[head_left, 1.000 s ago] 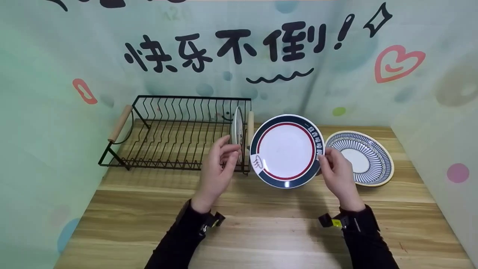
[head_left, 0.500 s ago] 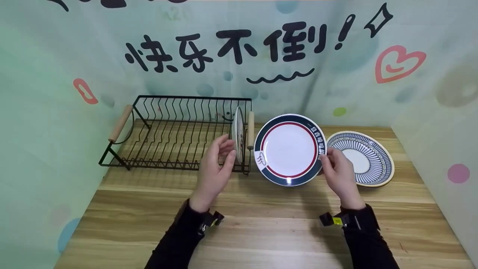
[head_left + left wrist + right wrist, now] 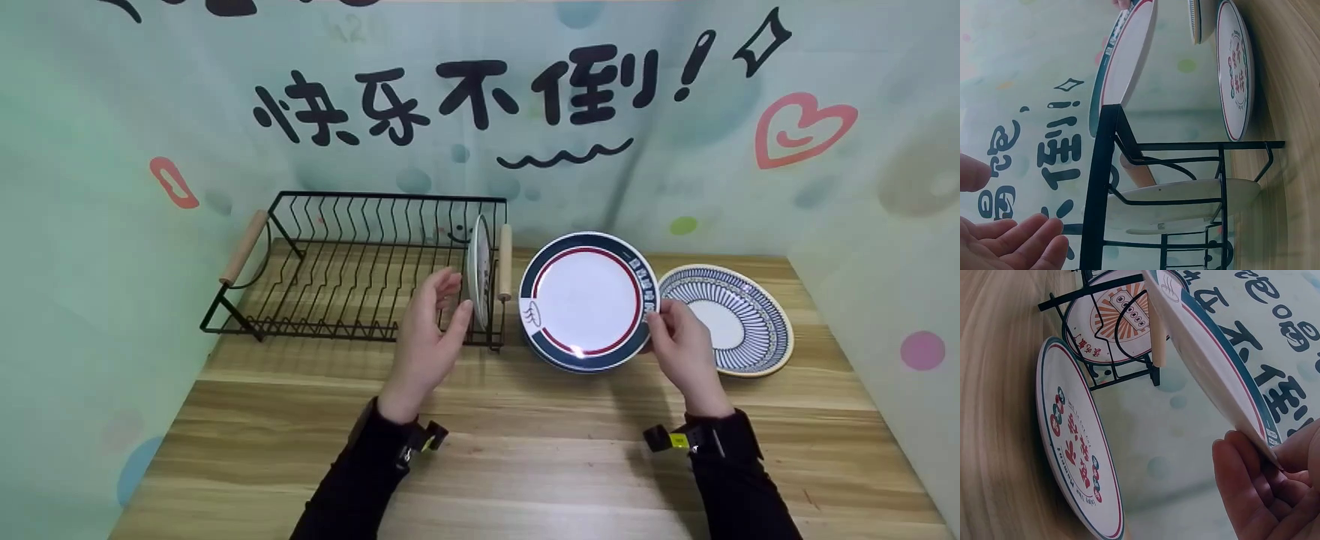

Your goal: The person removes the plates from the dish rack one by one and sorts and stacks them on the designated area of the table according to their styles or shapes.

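Note:
My right hand point(image 3: 684, 352) pinches the right rim of a white plate point(image 3: 589, 300) with a dark blue band and a red ring, held tilted above the table. Below it, a second plate point(image 3: 1078, 444) with red characters lies on the table, as both wrist views show; from the head view the held plate covers it. My left hand point(image 3: 427, 337) is held with its fingers loosely spread and nothing in them, by the front right of the black dish rack point(image 3: 352, 262). One plate point(image 3: 478, 270) stands upright in the rack's right end slot.
A blue-and-white patterned oval bowl point(image 3: 765, 330) sits on the wooden table point(image 3: 540, 472) behind my right hand. Wooden handles point(image 3: 505, 262) cap the rack's ends. A printed cloth backdrop point(image 3: 420, 45) encloses the back and sides.
The held plate has shifted slightly right, away from the rack. My left hand has drawn a little to the left, and its gap from the held plate is wider.

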The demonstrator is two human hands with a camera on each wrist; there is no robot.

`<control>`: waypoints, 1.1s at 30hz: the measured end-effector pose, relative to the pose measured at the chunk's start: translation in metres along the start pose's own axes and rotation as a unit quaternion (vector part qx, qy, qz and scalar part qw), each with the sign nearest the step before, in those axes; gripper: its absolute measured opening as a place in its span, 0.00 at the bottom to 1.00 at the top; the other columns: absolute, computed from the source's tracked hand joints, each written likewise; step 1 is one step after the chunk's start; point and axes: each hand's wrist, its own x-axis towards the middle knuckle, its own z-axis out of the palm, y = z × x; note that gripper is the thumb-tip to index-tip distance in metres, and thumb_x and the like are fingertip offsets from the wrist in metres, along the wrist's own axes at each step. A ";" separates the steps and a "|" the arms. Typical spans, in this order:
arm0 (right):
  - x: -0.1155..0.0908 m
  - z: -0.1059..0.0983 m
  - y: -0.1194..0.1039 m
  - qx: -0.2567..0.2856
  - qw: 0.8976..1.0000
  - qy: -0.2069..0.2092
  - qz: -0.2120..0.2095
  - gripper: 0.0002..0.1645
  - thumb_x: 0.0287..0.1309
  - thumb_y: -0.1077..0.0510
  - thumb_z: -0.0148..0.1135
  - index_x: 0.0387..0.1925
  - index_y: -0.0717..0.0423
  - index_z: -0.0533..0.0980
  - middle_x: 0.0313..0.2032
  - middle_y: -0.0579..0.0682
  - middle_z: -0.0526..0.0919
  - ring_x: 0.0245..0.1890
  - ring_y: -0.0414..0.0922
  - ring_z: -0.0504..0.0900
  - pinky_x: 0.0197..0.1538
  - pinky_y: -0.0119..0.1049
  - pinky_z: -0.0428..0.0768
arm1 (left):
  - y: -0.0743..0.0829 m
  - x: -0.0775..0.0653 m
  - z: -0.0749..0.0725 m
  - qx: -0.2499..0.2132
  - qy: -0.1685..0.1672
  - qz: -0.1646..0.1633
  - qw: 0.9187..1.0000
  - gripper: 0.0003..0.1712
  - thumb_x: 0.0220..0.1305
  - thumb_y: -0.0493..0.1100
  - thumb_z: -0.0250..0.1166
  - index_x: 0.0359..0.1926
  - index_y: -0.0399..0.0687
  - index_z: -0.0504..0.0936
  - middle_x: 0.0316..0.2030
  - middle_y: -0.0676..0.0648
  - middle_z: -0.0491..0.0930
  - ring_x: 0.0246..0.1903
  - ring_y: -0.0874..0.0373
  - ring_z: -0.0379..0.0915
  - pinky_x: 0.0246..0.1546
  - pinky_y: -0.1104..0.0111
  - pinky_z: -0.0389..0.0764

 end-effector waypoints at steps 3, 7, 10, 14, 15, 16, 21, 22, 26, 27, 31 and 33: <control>0.000 0.000 0.001 -0.006 1.000 -0.003 0.008 0.10 0.69 0.66 0.54 0.45 0.71 0.75 0.28 0.61 0.83 0.23 0.47 0.80 0.24 0.24 0.77 | -0.001 0.000 0.000 0.009 -0.003 -0.005 1.000 0.28 0.69 0.38 0.60 0.65 0.30 0.65 0.58 0.37 0.74 0.57 0.47 0.71 0.62 0.58 0.71; 0.001 0.000 0.003 -0.006 1.000 -0.014 0.021 0.11 0.69 0.65 0.53 0.46 0.71 0.74 0.29 0.61 0.83 0.22 0.40 0.79 0.26 0.25 0.78 | -0.002 0.001 0.000 0.022 -0.006 -0.013 1.000 0.29 0.69 0.39 0.60 0.66 0.31 0.65 0.59 0.37 0.73 0.59 0.47 0.69 0.65 0.59 0.67; 0.002 0.000 0.005 0.005 0.999 -0.029 0.036 0.12 0.70 0.64 0.52 0.46 0.72 0.73 0.30 0.62 0.83 0.21 0.36 0.79 0.27 0.29 0.82 | -0.003 0.001 0.000 0.030 -0.006 -0.019 0.999 0.30 0.69 0.40 0.61 0.66 0.32 0.65 0.60 0.37 0.72 0.59 0.48 0.69 0.66 0.59 0.66; 0.002 0.001 0.008 0.010 0.998 -0.040 0.049 0.11 0.70 0.64 0.52 0.45 0.71 0.73 0.29 0.62 0.83 0.22 0.41 0.82 0.28 0.34 0.84 | -0.004 0.001 0.000 0.036 -0.007 -0.024 0.999 0.30 0.69 0.40 0.61 0.67 0.32 0.64 0.60 0.38 0.72 0.60 0.48 0.68 0.66 0.60 0.65; 0.002 0.001 0.008 0.011 0.998 -0.041 0.050 0.11 0.70 0.64 0.52 0.45 0.71 0.73 0.29 0.61 0.83 0.22 0.42 0.82 0.28 0.35 0.84 | -0.005 0.001 0.000 0.038 -0.007 -0.025 0.999 0.30 0.69 0.40 0.61 0.67 0.32 0.64 0.60 0.38 0.72 0.60 0.48 0.68 0.66 0.60 0.65; 0.003 0.002 0.009 0.010 0.998 -0.041 0.051 0.11 0.70 0.64 0.52 0.45 0.71 0.73 0.29 0.61 0.83 0.23 0.44 0.82 0.28 0.35 0.84 | -0.005 0.001 0.000 0.040 -0.008 -0.027 0.999 0.30 0.69 0.40 0.61 0.67 0.32 0.64 0.60 0.38 0.72 0.60 0.48 0.68 0.66 0.60 0.65; 0.003 0.001 0.010 -0.001 0.998 -0.040 0.051 0.10 0.70 0.65 0.52 0.44 0.71 0.73 0.29 0.61 0.83 0.23 0.43 0.81 0.28 0.35 0.84 | -0.006 0.001 0.000 0.050 -0.012 -0.035 0.998 0.30 0.69 0.41 0.61 0.67 0.32 0.64 0.60 0.39 0.72 0.60 0.49 0.68 0.67 0.61 0.64; 0.004 0.001 0.010 -0.001 0.998 -0.041 0.053 0.11 0.70 0.64 0.52 0.44 0.71 0.73 0.30 0.61 0.83 0.23 0.42 0.81 0.28 0.35 0.84 | -0.006 0.001 0.000 0.050 -0.014 -0.038 0.998 0.31 0.69 0.41 0.61 0.67 0.33 0.64 0.61 0.39 0.72 0.60 0.49 0.68 0.67 0.61 0.64; 0.004 0.001 0.010 0.018 0.996 -0.050 0.069 0.13 0.70 0.64 0.51 0.47 0.73 0.72 0.33 0.64 0.83 0.22 0.38 0.81 0.30 0.38 0.85 | -0.006 0.001 0.001 0.050 -0.019 -0.050 0.997 0.32 0.69 0.41 0.61 0.68 0.33 0.63 0.62 0.38 0.71 0.61 0.48 0.67 0.67 0.59 0.64; 0.004 0.001 0.009 0.026 0.996 -0.053 0.074 0.14 0.71 0.64 0.50 0.48 0.74 0.72 0.34 0.65 0.83 0.22 0.38 0.81 0.30 0.38 0.85 | -0.005 0.001 0.001 0.050 -0.020 -0.052 0.997 0.32 0.69 0.41 0.61 0.68 0.33 0.63 0.62 0.38 0.71 0.61 0.48 0.67 0.67 0.59 0.63; 0.004 0.000 0.008 0.040 0.993 -0.065 0.087 0.16 0.71 0.63 0.50 0.50 0.76 0.71 0.36 0.68 0.83 0.22 0.38 0.82 0.28 0.36 0.85 | -0.005 0.001 0.001 0.054 -0.023 -0.058 0.997 0.32 0.69 0.42 0.61 0.68 0.33 0.63 0.62 0.38 0.71 0.61 0.47 0.67 0.67 0.59 0.63; 0.004 -0.001 0.008 0.037 0.993 -0.070 0.090 0.16 0.71 0.63 0.50 0.49 0.75 0.71 0.36 0.67 0.83 0.22 0.38 0.82 0.28 0.34 0.85 | -0.004 0.001 0.002 0.056 -0.023 -0.057 0.997 0.32 0.69 0.42 0.61 0.68 0.33 0.63 0.62 0.38 0.71 0.61 0.47 0.67 0.67 0.60 0.63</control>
